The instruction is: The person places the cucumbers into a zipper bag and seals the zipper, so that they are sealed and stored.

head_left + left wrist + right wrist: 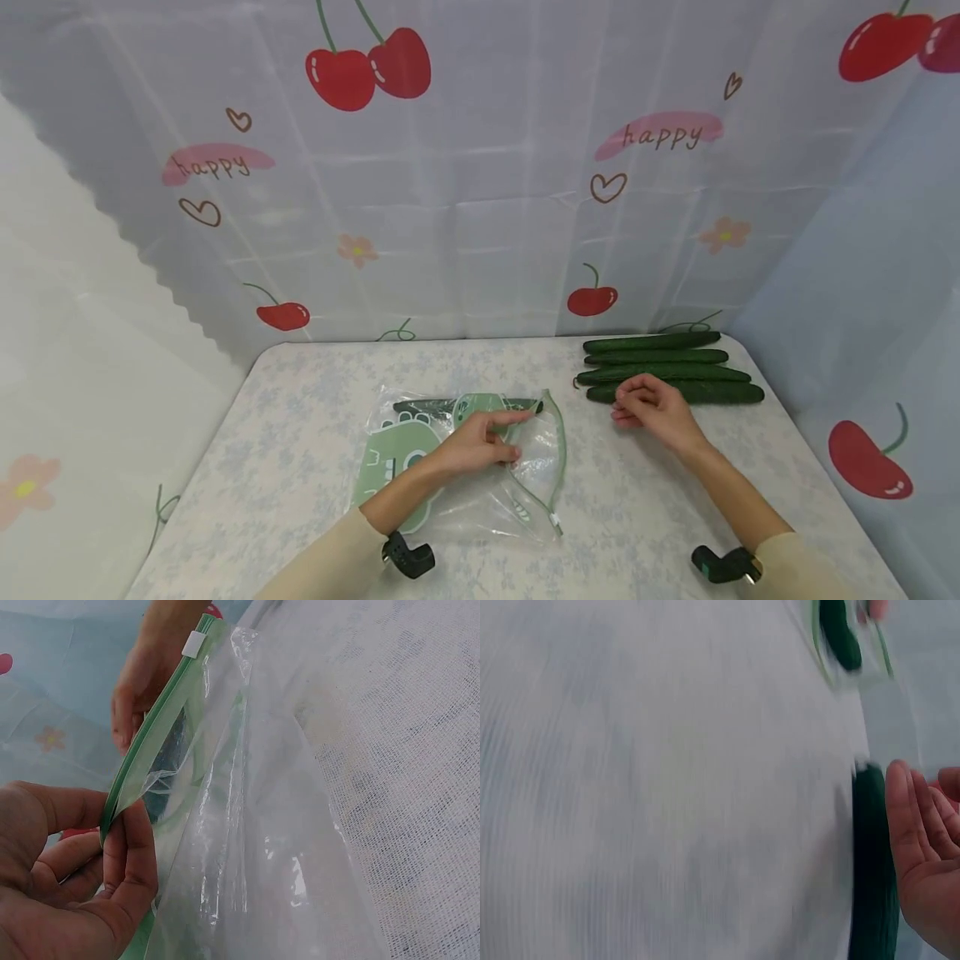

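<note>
Cucumbers (705, 392) lie in a row in the head view, our right hand (658, 414) at the nearest one, forearm angled inward, fingers slack and empty; another cucumber (423, 407) lies inside the clear bag (468, 512). Left wrist view: our left hand (79, 885) pinches the green rim (156, 714). Right wrist view: our fingers lie just beside a cucumber.

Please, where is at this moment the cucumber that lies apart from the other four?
In the head view, the single cucumber lies inside the clear bag, just beyond the left hand and left of the four other cucumbers.
</note>
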`<state>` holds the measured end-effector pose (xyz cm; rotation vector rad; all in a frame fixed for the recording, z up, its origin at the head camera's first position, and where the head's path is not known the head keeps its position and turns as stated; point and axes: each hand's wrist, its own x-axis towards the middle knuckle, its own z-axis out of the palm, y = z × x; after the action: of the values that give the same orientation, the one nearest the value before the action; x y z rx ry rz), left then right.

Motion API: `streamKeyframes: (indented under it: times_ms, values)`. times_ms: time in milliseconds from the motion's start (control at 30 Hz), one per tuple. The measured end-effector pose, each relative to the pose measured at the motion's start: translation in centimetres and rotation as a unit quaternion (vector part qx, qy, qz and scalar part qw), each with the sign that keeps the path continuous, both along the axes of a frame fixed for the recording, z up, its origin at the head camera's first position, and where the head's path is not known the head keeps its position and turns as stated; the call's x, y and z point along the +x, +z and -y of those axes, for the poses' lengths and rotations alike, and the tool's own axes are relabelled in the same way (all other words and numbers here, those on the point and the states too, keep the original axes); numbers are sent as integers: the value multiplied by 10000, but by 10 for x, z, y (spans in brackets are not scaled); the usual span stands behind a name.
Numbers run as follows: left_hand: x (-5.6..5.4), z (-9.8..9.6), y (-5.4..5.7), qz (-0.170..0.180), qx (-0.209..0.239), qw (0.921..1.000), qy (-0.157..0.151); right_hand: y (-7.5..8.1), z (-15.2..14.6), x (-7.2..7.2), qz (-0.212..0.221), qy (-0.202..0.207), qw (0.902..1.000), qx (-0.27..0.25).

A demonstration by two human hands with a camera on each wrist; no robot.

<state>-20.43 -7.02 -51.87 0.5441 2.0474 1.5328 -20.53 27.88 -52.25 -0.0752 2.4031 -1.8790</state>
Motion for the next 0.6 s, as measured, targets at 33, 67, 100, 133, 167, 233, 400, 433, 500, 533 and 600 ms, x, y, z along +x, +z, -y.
streamKeyframes:
  times_ms: [33,67,100,133,167,233,400,433,500,533,600]
  values:
    - [1,1,1,31,11,10000,-16,1,-14,2,-90,-105,9997,197]
    - [2,1,1,56,7,10000,-23,1,-28,3,-136,-242,9988,398]
    - [2,2,1,82,20,10000,-35,1,-41,5,-189,-383,9972,616]
    - [3,3,1,101,0,9999,-36,1,-53,6,-214,-530,9951,802]
    - [3,4,1,119,-11,9999,-30,0,-66,8,-258,-668,9925,993]
    - [4,5,0,162,28,9999,-51,-1,-88,12,-315,-892,9885,1179]
    - [4,10,-3,181,63,9998,-15,-5,-130,19,-410,-1355,9797,1420]
    - [4,10,-3,185,75,9998,-16,-6,-138,21,-374,-1455,9781,1442]
    - [4,10,-3,188,85,9998,-38,-8,-150,23,-216,-1723,9738,1465]
    - [4,10,-3,197,93,9998,-46,-10,-156,23,-121,-1850,9711,1506]
    - [4,9,-2,213,122,9997,-73,-12,-165,23,108,-2093,9642,1627]
